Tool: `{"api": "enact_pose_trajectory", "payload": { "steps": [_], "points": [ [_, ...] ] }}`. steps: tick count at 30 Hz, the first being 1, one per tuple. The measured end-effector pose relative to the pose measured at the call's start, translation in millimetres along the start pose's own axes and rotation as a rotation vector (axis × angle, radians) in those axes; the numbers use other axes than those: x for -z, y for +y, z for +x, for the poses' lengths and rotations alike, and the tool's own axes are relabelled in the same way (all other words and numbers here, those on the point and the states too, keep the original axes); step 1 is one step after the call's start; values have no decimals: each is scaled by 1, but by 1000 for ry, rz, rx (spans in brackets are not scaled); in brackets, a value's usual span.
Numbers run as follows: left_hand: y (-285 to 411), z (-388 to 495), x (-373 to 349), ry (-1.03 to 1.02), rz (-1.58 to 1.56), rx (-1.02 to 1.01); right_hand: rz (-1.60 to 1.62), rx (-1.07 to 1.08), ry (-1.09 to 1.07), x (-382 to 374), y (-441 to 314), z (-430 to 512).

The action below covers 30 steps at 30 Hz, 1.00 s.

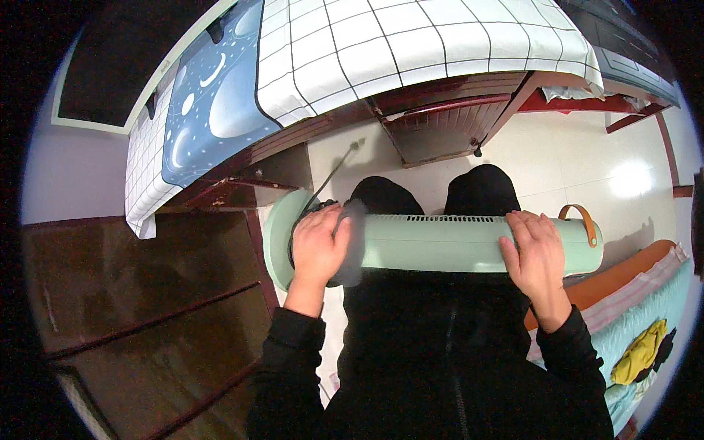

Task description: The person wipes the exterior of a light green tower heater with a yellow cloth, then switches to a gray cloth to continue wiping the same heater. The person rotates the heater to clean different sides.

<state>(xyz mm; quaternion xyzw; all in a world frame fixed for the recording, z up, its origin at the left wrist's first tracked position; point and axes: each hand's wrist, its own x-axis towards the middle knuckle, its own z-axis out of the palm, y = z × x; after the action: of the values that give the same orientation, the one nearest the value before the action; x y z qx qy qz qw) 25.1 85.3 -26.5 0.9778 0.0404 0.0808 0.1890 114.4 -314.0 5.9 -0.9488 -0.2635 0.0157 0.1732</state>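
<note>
A pale green tower-shaped appliance [429, 245], perhaps a tower fan or heater, lies on its side across the person's lap. It has a row of vent slots, a round base [280, 239] at the left and a tan carrying strap [587, 223] at the right. My left hand [320, 245] presses on a grey cloth or sleeve [355, 242] around the body beside the base, its fingertips partly hidden by the cord. My right hand [533, 253] rests over the body near the strap end. A dark power cord [330, 176] runs from the base to the floor.
Ahead stands a dark wooden desk with a white checked cloth [396, 44] and a blue planet-patterned mat [220, 99]. A dark wooden cabinet [148, 275] is at the left. At the lower right, a bed [599, 341] holds a yellow cloth [638, 355]. A monitor-like frame [91, 126] stands upper left.
</note>
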Motion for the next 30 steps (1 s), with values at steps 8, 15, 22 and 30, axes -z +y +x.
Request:
{"api": "enact_pose_trajectory", "payload": {
  "steps": [8, 15, 22, 30],
  "points": [
    [96, 23, -37, -136, -149, -118, -15, 23, 22, -4, 1, 3],
    [174, 23, -60, -116, -250, -348, 14, 35, 18, -1, 4, 3],
    [95, 25, -34, -128, -122, -133, 12, 91, 63, -2, 4, 9],
    [49, 29, -20, -90, -15, 6, 55, 47, -9, -4, 9, 27]
  ]
}}
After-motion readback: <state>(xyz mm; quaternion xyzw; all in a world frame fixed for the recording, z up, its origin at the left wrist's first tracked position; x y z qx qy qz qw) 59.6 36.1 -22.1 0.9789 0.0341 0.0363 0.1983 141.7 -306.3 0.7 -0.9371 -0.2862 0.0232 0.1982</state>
